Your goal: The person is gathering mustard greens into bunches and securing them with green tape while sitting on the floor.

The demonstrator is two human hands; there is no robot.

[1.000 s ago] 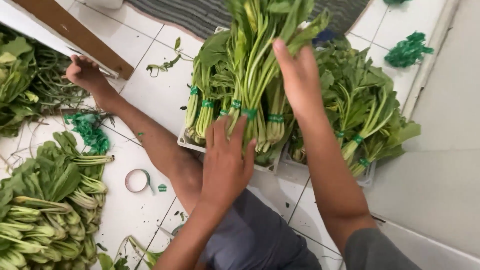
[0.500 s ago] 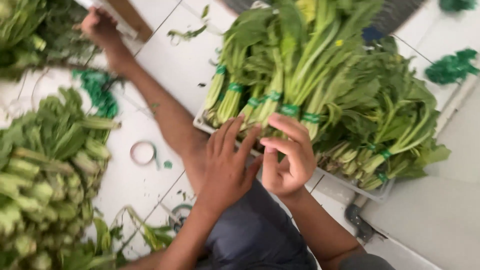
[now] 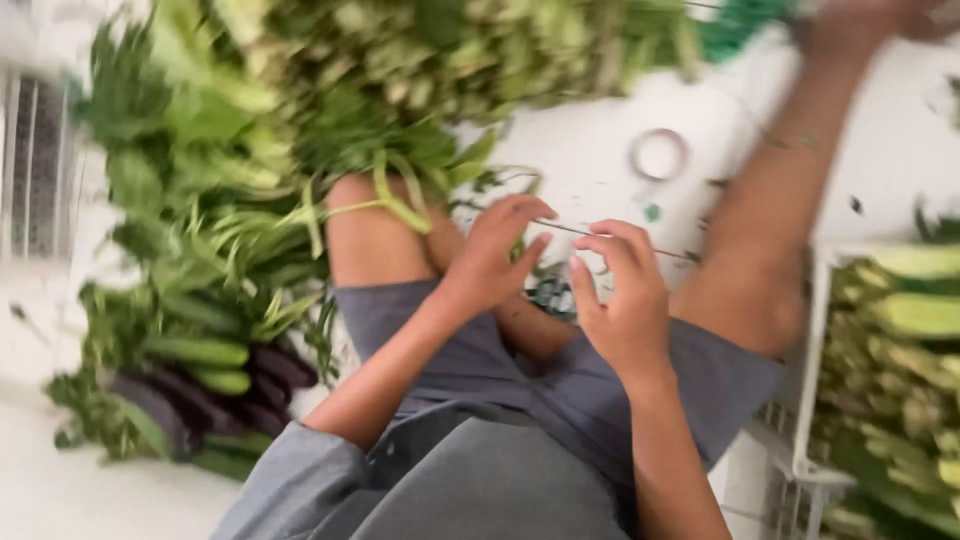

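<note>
Hands met over the lap: the left hand [image 3: 492,255] and right hand [image 3: 622,300], fingers half curled, pinched a thin dark strand [image 3: 610,236] taut between them above the white tiled floor [image 3: 590,150]. Keeping it tight would likely serve best. Blurred green leafy bunches [image 3: 250,180] lay left, a small white tape ring [image 3: 658,154] beyond

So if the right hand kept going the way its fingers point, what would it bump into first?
Probably the thin strand stretched right at its fingertips; the right hand seems to touch it already. Beyond that lies white floor, then the tape roll. The picture is blurry, so depth is uncertain.
</note>
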